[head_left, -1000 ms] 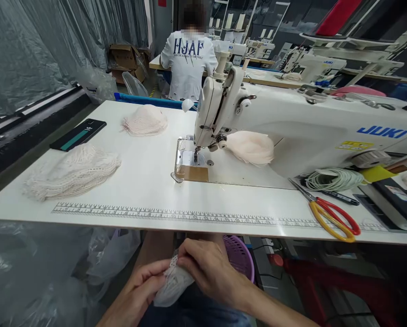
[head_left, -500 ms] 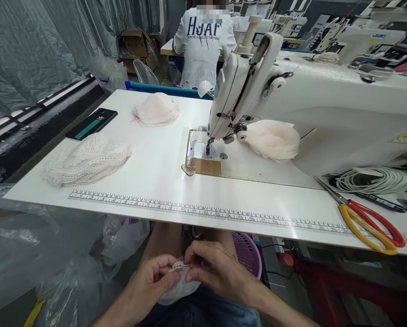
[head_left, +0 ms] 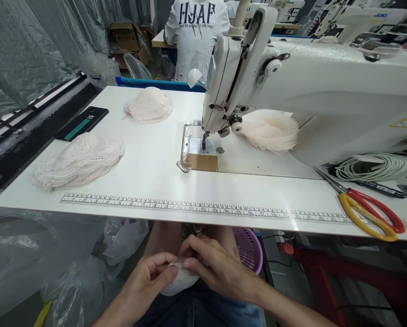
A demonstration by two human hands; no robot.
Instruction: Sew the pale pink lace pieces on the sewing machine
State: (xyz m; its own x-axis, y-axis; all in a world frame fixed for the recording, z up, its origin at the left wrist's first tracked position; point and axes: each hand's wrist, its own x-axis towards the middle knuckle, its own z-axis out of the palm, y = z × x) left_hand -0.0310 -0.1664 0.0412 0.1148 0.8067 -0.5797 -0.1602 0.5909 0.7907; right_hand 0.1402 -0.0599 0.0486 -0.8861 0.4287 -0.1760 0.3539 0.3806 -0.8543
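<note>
A small white lace-edged fabric piece (head_left: 178, 282) is held over my lap, below the table's front edge. My left hand (head_left: 152, 279) pinches its left side between thumb and fingers. On the upper right edge, my right hand (head_left: 210, 265) grips the same piece, its fingertips close to those of the left. Part of the lace edge is hidden under the fingers. Above on the table stands a white sewing machine (head_left: 220, 91), with a pale peach fabric bundle (head_left: 269, 129) under its arm.
On the white table (head_left: 149, 159) lie a lace stack (head_left: 84, 159), a pale pink fabric stack (head_left: 149, 105) and a black phone-like object (head_left: 84, 122). Scissors (head_left: 366, 209) and coiled cord (head_left: 376, 167) are at right. A purple basket (head_left: 249, 247) stands below; a person (head_left: 196, 41) sits ahead.
The view has shifted slightly, so the table and machine appear higher and further left. Both hands still hold the lace-edged piece; their fingers have moved a little and now cover more of the lace.
</note>
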